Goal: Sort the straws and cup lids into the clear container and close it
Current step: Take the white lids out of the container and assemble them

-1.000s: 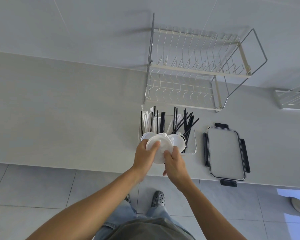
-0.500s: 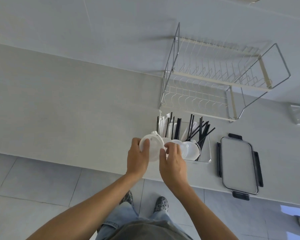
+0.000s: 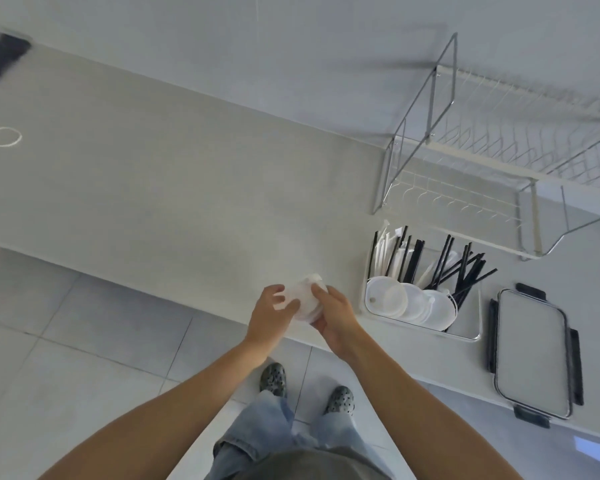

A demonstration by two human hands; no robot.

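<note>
Head view: both hands, left hand (image 3: pixel 270 315) and right hand (image 3: pixel 333 315), grip a stack of cup lids (image 3: pixel 303 301) over the worktop (image 3: pixel 174 188) edge, left of the clear container (image 3: pixel 471 320).

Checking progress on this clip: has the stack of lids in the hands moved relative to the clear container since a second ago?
Yes. The stack of lids, held by both hands, has gone left, away from the clear container; earlier it was right at its near edge.
</note>
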